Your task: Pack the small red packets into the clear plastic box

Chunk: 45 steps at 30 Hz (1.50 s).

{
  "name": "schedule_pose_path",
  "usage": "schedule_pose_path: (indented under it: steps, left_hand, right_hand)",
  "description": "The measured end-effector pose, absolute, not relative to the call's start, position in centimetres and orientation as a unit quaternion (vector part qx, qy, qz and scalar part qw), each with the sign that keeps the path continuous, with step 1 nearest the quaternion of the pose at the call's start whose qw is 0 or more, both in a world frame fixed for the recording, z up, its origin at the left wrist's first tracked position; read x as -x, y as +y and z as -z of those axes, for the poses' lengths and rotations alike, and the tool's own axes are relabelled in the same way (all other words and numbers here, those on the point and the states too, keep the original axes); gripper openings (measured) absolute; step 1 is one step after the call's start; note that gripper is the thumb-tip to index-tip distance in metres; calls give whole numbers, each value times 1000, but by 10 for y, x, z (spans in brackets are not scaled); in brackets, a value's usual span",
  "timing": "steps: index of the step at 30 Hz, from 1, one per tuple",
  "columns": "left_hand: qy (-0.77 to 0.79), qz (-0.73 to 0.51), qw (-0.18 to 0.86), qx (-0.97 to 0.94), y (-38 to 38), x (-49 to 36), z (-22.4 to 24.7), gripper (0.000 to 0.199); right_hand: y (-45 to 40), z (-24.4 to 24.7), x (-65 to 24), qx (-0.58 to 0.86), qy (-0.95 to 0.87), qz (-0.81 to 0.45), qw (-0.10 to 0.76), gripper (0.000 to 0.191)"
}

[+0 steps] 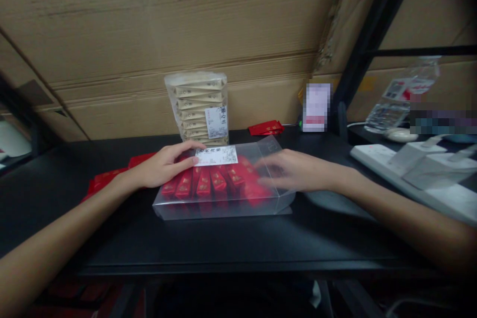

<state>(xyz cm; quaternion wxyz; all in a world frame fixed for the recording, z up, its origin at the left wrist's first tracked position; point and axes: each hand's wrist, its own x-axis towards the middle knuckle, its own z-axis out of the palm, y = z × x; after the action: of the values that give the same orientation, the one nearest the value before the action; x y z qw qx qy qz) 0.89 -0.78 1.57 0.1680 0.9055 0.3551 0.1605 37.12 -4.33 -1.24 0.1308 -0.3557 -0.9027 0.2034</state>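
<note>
A clear plastic box (223, 207) lies on the black table, with several red packets (203, 184) in a row inside and a white printed label (218, 155) on top. My left hand (164, 164) grips the box at its left side, thumb and fingers reaching onto the label. At the box's open right end is my right hand (294, 169), its fingers smeared by motion beside a blurred red packet (257, 189). Whether those fingers hold that packet I cannot tell. More red packets (106, 178) lie behind my left forearm.
Behind the box stands a clear pack of beige packets (199, 94). Some flat red packets (266, 127) and a propped-up phone (316, 107) are further right. A power strip with plugs (421, 174) and a water bottle (404, 94) occupy the right side. Cardboard (167, 20) walls the back.
</note>
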Motion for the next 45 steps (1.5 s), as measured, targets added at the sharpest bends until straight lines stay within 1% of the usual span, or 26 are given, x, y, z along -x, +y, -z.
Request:
schedule_pose_path:
  steps: [4,14,23,33,45]
  left_hand:
    - [342,-168,165,-910,-7,-8,-16,41]
    - [351,-155,162,-909,-9,-8,-17,40]
    - [345,-159,156,-912,-8,-8,-17,41]
    - [356,-155,167,-906,-7,-9,-16,41]
    - [360,-152,166,-905,-6,-8,-15,41]
  right_hand:
    - [-44,11,-370,358,-900,-209,132,43]
    - [-47,8,-368,366,-902,-199,111,50]
    - [-44,11,-370,359,-900,-213,124,43]
    - [-43,13,-371,356,-902,-207,133,44]
    - [-42,15,-374,345,-907,-210,121,47]
